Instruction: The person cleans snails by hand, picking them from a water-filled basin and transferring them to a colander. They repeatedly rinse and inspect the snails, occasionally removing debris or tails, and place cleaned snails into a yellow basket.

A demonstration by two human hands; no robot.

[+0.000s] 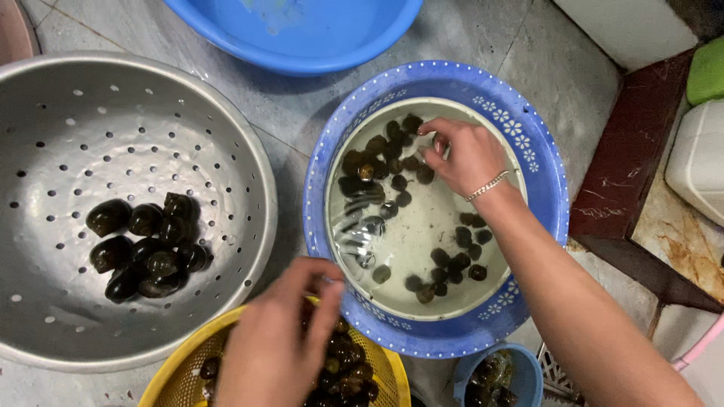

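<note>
Head view, looking straight down at a grey stone tile floor (302,113).

Right hand (469,154): reaching into the blue-rimmed basin (543,162), fingers (436,128) curled narrow and pinched among the dark snails in water (388,154) at the far side of the bowl. Tips are on the shells; can't tell whether one is actually gripped. Thin metal bracelet (487,186) on the wrist.

Left hand (280,335): motion-blurred, over the yellow mesh basket (175,377) at the near edge, fingers bent down and partly closed. Whether it holds a snail can't be told. Basket is perforated plastic, holding small brownish snails (348,369), glossy and wet.

Basin: round plastic, blue rim with white flower print, pale cream inner, shallow clear water. Snails sit in two clusters, far left and near right, with bare bottom between.

Left of the basin, just beside it: large metal colander (226,136), dull silver, round punched holes, dished. A pile of bigger dark snails (143,245) lies left of its centre, shells smooth, rounded, near black.

Far edge: plain blue plastic tub (226,30), partly cut off. Near right: small blue bucket (524,377) with more shells inside, mostly out of frame. Right side: dark red stone step (626,173), a white plastic container (697,162) beyond it.
</note>
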